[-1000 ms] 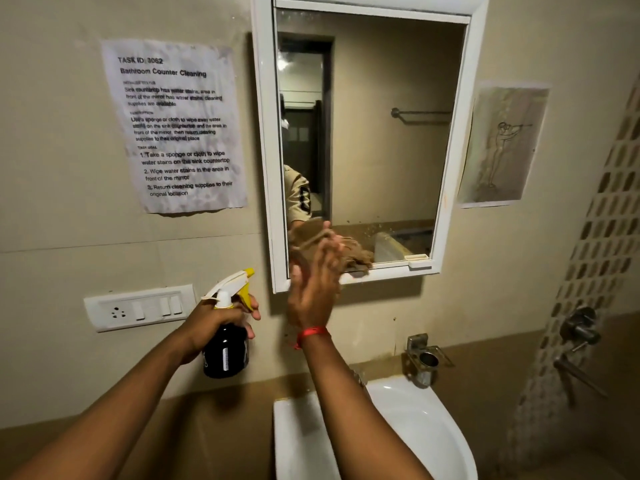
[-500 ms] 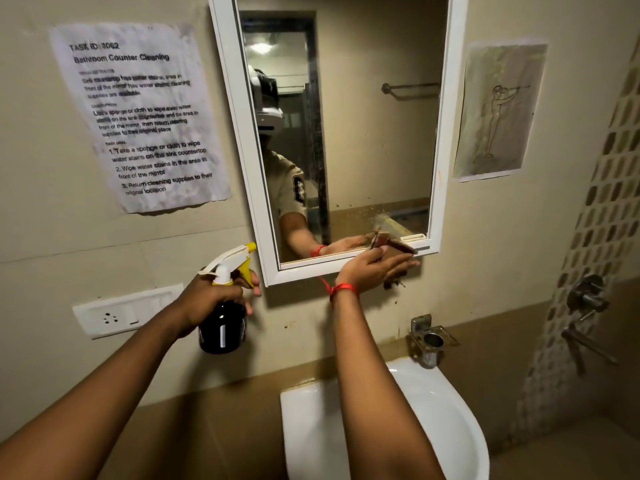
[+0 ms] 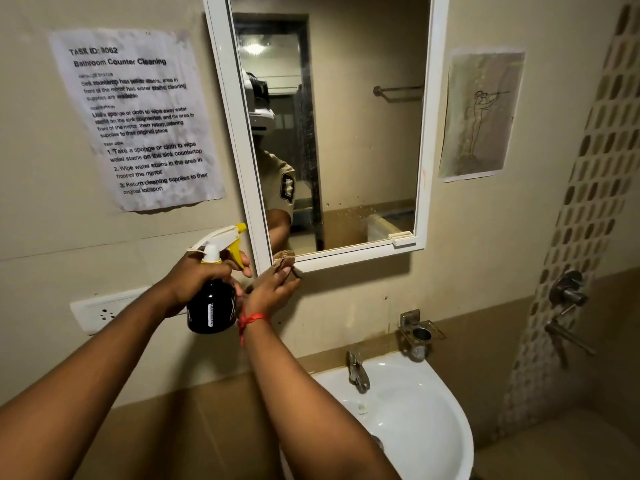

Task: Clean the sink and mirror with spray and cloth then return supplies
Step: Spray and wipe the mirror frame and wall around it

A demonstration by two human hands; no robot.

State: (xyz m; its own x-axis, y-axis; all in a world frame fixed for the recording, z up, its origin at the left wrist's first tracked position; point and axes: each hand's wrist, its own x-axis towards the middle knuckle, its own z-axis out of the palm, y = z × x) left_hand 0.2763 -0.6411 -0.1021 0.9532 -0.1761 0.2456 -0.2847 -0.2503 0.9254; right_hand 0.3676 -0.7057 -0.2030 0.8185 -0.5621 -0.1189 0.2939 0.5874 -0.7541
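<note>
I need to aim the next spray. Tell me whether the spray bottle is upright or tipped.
Upright. The spray bottle hangs with its black body below the white and yellow trigger head, held at the neck by the left hand, nozzle toward the mirror.

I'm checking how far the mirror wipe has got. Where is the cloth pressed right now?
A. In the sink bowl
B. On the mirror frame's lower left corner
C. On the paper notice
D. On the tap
B: the right hand holds the brown cloth against the lower left corner of the mirror frame, while the left hand holds the spray bottle.

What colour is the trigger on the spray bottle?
Yellow trigger on a white head, black spray bottle; head view.
</note>
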